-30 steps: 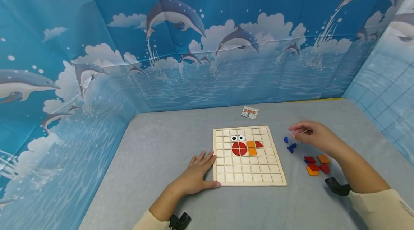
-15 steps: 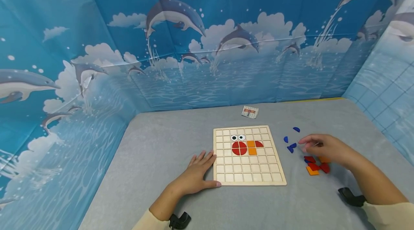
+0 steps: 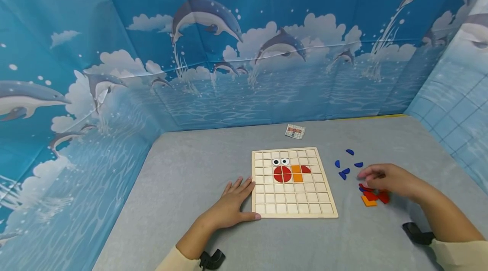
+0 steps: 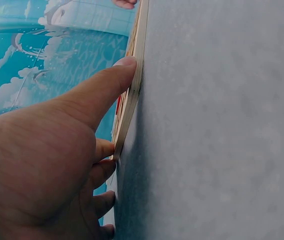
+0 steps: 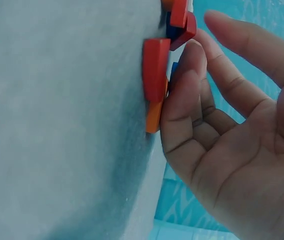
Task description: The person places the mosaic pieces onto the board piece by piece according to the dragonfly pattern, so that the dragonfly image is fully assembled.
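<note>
My left hand (image 3: 228, 205) rests at the left edge of a wooden grid board (image 3: 295, 216), fingers spread on its side and thumb at the near corner. On the board are two eye pieces (image 3: 284, 161), a red circle (image 3: 278, 178) of quarter pieces, two orange squares (image 3: 298, 177) and a red quarter piece (image 3: 305, 169). My right hand (image 3: 386, 180) hovers over a small pile of red pieces (image 3: 384, 197) and orange pieces (image 3: 368, 202). In the right wrist view, its fingertips are right by a red block (image 5: 183, 36), thumb apart, nothing pinched.
Several blue half-round pieces (image 3: 350, 152) lie between the board and my right hand. A small pattern card (image 3: 295, 131) lies behind the board on the grey cloth (image 3: 190, 169). A dolphin-print curtain (image 3: 236, 93) encloses the back and sides.
My right hand has moved back toward me and to the right, from over the blue pieces to the red and orange pile, uncovering two blue pieces. My left hand stays put.
</note>
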`<act>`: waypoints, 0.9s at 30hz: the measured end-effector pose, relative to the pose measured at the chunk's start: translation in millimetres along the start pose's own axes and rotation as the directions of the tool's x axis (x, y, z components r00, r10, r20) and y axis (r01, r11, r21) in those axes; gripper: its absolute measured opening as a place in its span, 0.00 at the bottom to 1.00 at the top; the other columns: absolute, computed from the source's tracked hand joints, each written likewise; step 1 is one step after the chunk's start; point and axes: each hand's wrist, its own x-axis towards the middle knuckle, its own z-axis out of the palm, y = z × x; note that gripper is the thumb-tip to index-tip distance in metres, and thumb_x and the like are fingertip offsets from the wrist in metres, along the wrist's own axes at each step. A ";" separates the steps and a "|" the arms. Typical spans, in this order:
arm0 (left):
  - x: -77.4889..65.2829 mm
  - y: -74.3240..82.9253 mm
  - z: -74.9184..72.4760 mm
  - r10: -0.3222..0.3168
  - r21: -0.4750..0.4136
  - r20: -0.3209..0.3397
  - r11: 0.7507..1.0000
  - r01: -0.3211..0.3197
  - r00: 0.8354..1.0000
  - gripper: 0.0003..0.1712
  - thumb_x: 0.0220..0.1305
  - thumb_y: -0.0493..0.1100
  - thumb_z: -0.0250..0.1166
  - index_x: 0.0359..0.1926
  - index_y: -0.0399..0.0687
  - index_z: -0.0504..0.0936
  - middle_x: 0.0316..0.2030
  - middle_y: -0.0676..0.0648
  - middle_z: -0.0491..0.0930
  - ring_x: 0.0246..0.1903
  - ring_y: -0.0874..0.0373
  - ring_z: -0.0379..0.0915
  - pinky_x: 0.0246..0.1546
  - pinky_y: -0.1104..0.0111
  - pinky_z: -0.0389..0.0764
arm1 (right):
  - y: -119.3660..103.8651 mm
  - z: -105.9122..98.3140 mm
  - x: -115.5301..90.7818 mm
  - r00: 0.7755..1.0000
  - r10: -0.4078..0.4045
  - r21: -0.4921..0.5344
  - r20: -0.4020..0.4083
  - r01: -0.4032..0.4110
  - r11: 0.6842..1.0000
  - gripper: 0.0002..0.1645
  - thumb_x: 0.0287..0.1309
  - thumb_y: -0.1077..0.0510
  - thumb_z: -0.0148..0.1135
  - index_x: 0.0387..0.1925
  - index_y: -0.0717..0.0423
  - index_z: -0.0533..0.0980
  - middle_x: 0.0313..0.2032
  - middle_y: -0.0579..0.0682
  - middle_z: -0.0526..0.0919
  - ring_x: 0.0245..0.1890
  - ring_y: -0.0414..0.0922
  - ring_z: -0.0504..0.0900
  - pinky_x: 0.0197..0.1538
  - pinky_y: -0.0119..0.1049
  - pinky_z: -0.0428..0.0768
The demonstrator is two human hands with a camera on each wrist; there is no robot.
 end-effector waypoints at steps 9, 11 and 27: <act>-0.2 0.9 -1.2 -0.003 -0.011 -0.002 1.000 0.003 1.000 0.56 0.61 0.70 0.66 0.81 0.58 0.51 0.81 0.54 0.45 0.82 0.48 0.33 0.78 0.41 0.40 | 0.2 1.1 -0.2 1.000 -0.008 -0.035 0.012 0.008 0.999 0.18 0.63 0.56 0.65 0.51 0.62 0.80 0.35 0.50 0.77 0.35 0.45 0.74 0.33 0.34 0.75; -0.1 0.5 -1.3 -0.005 -0.010 -0.001 1.000 0.005 1.000 0.56 0.61 0.71 0.66 0.81 0.58 0.51 0.81 0.54 0.45 0.82 0.48 0.33 0.78 0.41 0.40 | 0.3 1.4 -0.1 1.000 -0.005 -0.040 0.020 0.006 0.999 0.18 0.62 0.57 0.65 0.50 0.62 0.81 0.35 0.49 0.77 0.35 0.44 0.74 0.34 0.34 0.75; -0.9 -0.8 0.1 -0.002 0.000 -0.003 1.000 0.002 1.000 0.57 0.60 0.71 0.65 0.81 0.59 0.50 0.81 0.55 0.45 0.82 0.48 0.33 0.78 0.41 0.40 | 1.3 5.6 1.3 1.000 -0.002 -0.044 0.025 0.003 0.999 0.14 0.60 0.60 0.66 0.46 0.63 0.79 0.35 0.50 0.76 0.36 0.45 0.74 0.34 0.33 0.77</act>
